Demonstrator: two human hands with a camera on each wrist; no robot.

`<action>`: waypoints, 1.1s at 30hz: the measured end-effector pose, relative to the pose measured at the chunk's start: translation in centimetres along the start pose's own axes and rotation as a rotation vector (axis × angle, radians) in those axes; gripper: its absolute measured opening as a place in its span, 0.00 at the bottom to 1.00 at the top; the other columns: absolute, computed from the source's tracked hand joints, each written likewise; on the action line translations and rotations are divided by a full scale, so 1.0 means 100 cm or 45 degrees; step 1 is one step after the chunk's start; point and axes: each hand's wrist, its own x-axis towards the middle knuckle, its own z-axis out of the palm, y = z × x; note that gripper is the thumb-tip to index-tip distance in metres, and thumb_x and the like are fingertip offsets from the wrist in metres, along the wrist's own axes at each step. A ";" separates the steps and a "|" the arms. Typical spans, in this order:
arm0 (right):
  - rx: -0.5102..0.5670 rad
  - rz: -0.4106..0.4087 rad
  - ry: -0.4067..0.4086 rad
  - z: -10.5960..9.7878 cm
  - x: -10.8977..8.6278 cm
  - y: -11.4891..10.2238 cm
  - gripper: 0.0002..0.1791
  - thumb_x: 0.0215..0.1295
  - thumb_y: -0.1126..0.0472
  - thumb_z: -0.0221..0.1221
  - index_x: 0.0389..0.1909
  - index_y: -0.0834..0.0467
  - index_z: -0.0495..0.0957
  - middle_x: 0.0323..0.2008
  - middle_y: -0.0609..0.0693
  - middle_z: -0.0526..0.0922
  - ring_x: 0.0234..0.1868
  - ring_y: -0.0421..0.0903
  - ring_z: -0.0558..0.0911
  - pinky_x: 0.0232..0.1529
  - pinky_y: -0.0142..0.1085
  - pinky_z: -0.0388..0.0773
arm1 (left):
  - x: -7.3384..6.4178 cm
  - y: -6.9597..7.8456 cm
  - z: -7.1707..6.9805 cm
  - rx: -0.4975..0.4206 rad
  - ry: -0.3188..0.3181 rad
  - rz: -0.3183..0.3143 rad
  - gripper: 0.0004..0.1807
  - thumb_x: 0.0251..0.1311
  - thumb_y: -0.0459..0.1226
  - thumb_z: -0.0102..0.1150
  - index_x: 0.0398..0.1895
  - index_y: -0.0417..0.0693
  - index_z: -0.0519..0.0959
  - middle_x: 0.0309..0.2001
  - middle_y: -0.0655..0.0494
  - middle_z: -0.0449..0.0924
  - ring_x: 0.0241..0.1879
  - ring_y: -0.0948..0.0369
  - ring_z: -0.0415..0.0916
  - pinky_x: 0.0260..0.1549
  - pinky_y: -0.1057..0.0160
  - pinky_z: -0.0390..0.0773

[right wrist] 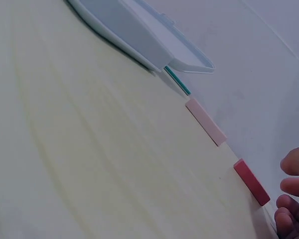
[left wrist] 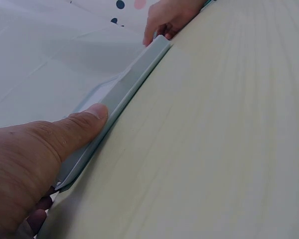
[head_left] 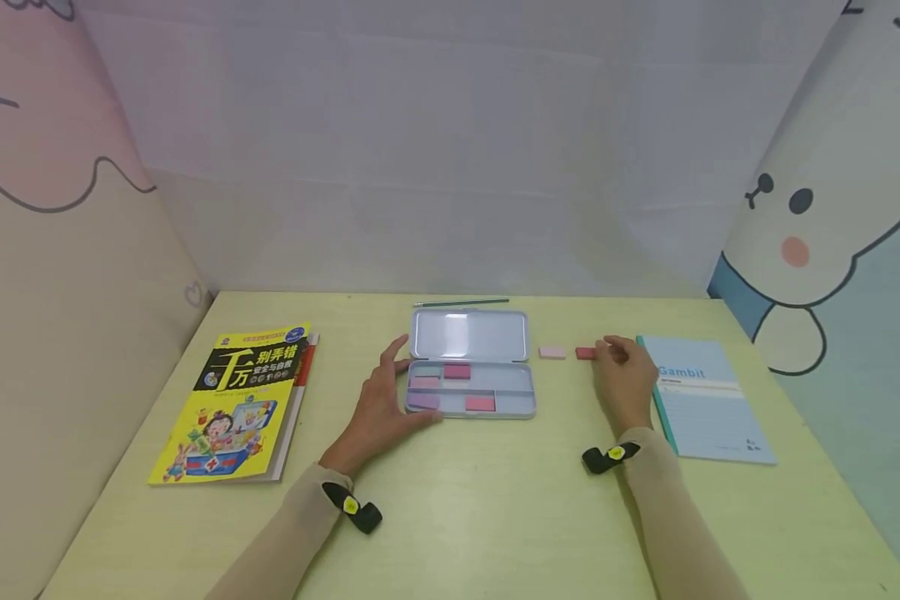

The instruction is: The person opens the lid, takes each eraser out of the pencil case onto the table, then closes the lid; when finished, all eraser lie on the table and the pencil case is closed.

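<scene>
A pale blue hinged case (head_left: pixel 513 382) lies open on the table, its lid (head_left: pixel 487 335) tipped back. Inside its compartments sit several small flat blocks: a deep pink one (head_left: pixel 457 371), a light pink one (head_left: pixel 425 382), a purple one (head_left: pixel 423 401) and a pink one (head_left: pixel 481 403). My left hand (head_left: pixel 381 407) holds the case's left end, its thumb on the front edge (left wrist: pixel 97 117). To the right of the case lie a pale pink block (right wrist: pixel 206 122) and a red block (right wrist: pixel 251 182). Beside the red block hovers my right hand (head_left: pixel 624 375), fingers loosely bent, a small gap between them.
A thin dark green pencil (head_left: pixel 461 302) lies behind the case. At the left is a yellow book (head_left: pixel 228 408) on top of another book. A light blue notebook (head_left: pixel 712 408) lies right of my right hand. White cloth (head_left: pixel 450 167) hangs behind the table.
</scene>
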 end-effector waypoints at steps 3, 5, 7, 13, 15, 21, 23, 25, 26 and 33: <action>0.068 -0.018 0.051 0.000 -0.001 0.000 0.24 0.80 0.45 0.58 0.64 0.56 0.83 0.53 0.56 0.85 0.49 0.45 0.77 0.51 0.34 0.71 | 0.001 -0.001 0.001 -0.003 -0.002 0.005 0.71 0.47 0.49 0.87 0.87 0.70 0.43 0.76 0.48 0.75 0.73 0.41 0.70 0.72 0.33 0.69; 0.129 -0.052 0.080 0.001 -0.003 -0.003 0.22 0.79 0.46 0.60 0.63 0.56 0.84 0.52 0.54 0.85 0.47 0.40 0.77 0.48 0.31 0.71 | 0.000 -0.001 0.000 -0.002 -0.005 0.001 0.71 0.47 0.49 0.87 0.87 0.69 0.43 0.76 0.48 0.75 0.72 0.41 0.70 0.72 0.33 0.69; 0.166 -0.101 0.091 0.002 -0.005 -0.008 0.20 0.78 0.49 0.61 0.61 0.56 0.85 0.50 0.52 0.86 0.44 0.35 0.77 0.45 0.28 0.71 | 0.000 -0.002 -0.001 -0.002 -0.008 0.000 0.71 0.48 0.49 0.86 0.87 0.69 0.43 0.76 0.48 0.74 0.72 0.41 0.70 0.72 0.32 0.69; 0.188 -0.219 -0.092 0.001 -0.010 -0.034 0.17 0.77 0.56 0.63 0.59 0.59 0.85 0.45 0.60 0.91 0.37 0.30 0.84 0.40 0.21 0.76 | 0.001 -0.002 0.000 0.007 -0.014 0.006 0.70 0.49 0.50 0.86 0.87 0.70 0.42 0.76 0.48 0.74 0.73 0.42 0.70 0.72 0.30 0.67; 0.154 -0.263 -0.240 0.000 -0.012 -0.043 0.16 0.77 0.58 0.62 0.59 0.60 0.85 0.44 0.62 0.92 0.37 0.36 0.89 0.38 0.23 0.79 | 0.002 -0.002 0.000 0.006 -0.014 0.010 0.70 0.49 0.50 0.86 0.87 0.70 0.42 0.76 0.48 0.74 0.73 0.42 0.70 0.72 0.30 0.67; 0.078 -0.401 -0.655 0.000 -0.026 -0.070 0.16 0.77 0.61 0.62 0.61 0.61 0.83 0.45 0.61 0.93 0.43 0.57 0.92 0.40 0.29 0.82 | 0.001 -0.001 0.000 -0.001 -0.018 0.013 0.70 0.49 0.49 0.86 0.87 0.69 0.42 0.77 0.48 0.73 0.74 0.41 0.69 0.74 0.31 0.65; 0.066 -0.432 -0.733 0.001 -0.032 -0.077 0.16 0.75 0.62 0.63 0.60 0.61 0.83 0.45 0.60 0.93 0.43 0.57 0.91 0.42 0.29 0.83 | 0.001 0.000 0.000 -0.003 -0.019 0.012 0.70 0.49 0.50 0.85 0.87 0.70 0.42 0.77 0.48 0.73 0.74 0.42 0.69 0.73 0.31 0.66; 0.044 -0.471 -0.789 0.003 -0.038 -0.083 0.15 0.75 0.61 0.65 0.59 0.60 0.84 0.46 0.57 0.93 0.44 0.54 0.91 0.45 0.28 0.83 | 0.001 0.000 -0.001 -0.004 -0.018 0.007 0.70 0.49 0.50 0.85 0.87 0.70 0.42 0.77 0.49 0.74 0.74 0.42 0.69 0.73 0.31 0.66; 0.020 -0.499 -0.809 0.004 -0.041 -0.086 0.15 0.74 0.61 0.66 0.58 0.59 0.85 0.46 0.55 0.93 0.44 0.51 0.90 0.47 0.28 0.83 | 0.000 0.001 -0.001 -0.004 -0.019 0.005 0.70 0.49 0.50 0.85 0.87 0.70 0.42 0.77 0.49 0.74 0.74 0.42 0.69 0.73 0.31 0.67; -0.009 -0.707 -0.969 0.011 -0.060 -0.099 0.15 0.74 0.62 0.65 0.59 0.58 0.84 0.44 0.50 0.94 0.46 0.45 0.89 0.47 0.33 0.83 | 0.001 0.000 -0.001 0.003 -0.014 0.019 0.70 0.48 0.50 0.86 0.87 0.69 0.42 0.76 0.48 0.74 0.74 0.42 0.69 0.73 0.32 0.67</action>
